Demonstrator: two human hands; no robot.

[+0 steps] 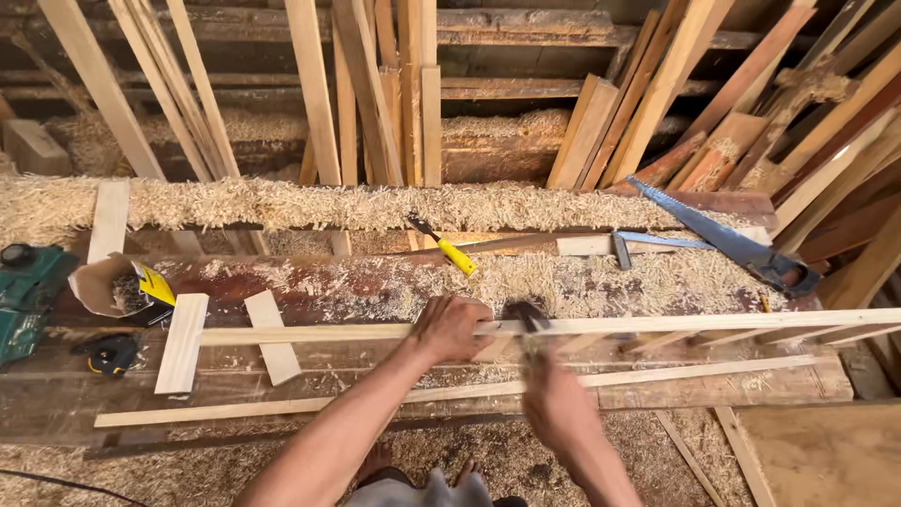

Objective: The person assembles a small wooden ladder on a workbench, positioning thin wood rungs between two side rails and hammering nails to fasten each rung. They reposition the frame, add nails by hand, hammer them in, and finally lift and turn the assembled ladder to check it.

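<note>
My left hand (450,327) presses down on a long pale wooden strip (310,333) that runs across the workbench, with several short slats fixed under it toward the right. My right hand (556,404) is blurred with motion and grips a hammer (527,317) whose dark head sits over the strip just right of my left hand. A second thin strip (282,406) lies parallel, nearer to me. Two short loose slats (183,343) lie across the left part of the strip.
A blue-handled handsaw (723,239), a metal square (624,246) and a yellow-handled tool (449,249) rest among shavings behind. A cardboard box (108,282), a green power tool (23,296) and a tape measure (111,355) sit at left. Planks lean against the back wall.
</note>
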